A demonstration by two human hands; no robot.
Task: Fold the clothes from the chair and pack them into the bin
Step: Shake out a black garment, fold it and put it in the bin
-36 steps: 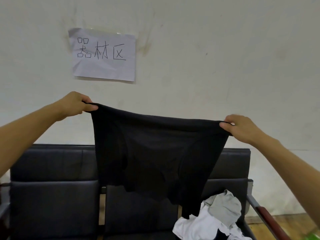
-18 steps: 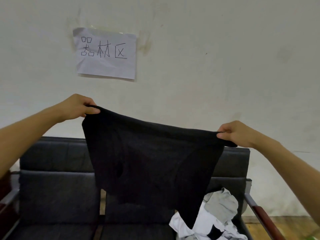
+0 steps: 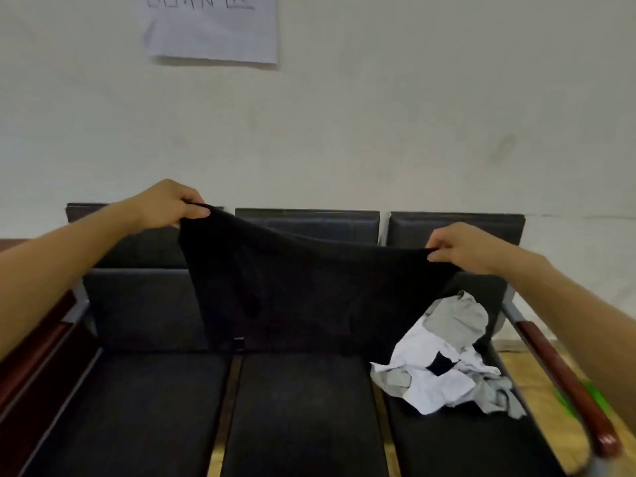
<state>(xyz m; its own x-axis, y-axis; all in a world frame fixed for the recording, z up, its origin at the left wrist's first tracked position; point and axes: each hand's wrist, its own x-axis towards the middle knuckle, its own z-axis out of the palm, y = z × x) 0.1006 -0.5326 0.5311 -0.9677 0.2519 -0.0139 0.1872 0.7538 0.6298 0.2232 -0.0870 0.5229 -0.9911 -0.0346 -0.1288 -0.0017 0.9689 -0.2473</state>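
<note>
Item: black garment (image 3: 303, 290), held spread at centre frame, in front of the backrest of the black chair (image 3: 137, 407). Upper edge stretched between two hands; lower part hung down to about the seat line. Its exact cut was not clear against the dark upholstery.

Left hand (image 3: 168, 204), centre left: fingers curled, pinching the garment's upper left corner.

Right hand (image 3: 461, 246), centre right: fingers curled, pinching the upper right corner, slightly lower than the left.

Handling, judged: light, thin and soft; the top edge sagged in a shallow curve between the grips, so it carried no stiffness of its own. Not fragile. Likely to slump or bunch if released at one corner. Best held at the two top corners, as here, then laid flat on a seat for folding.

Further stock: pile of white and grey clothes (image 3: 451, 359), crumpled, on the right-hand seat, lower right.

Also present: paper sign (image 3: 213, 32) on the wall, upper left. Bin not in view.
</note>
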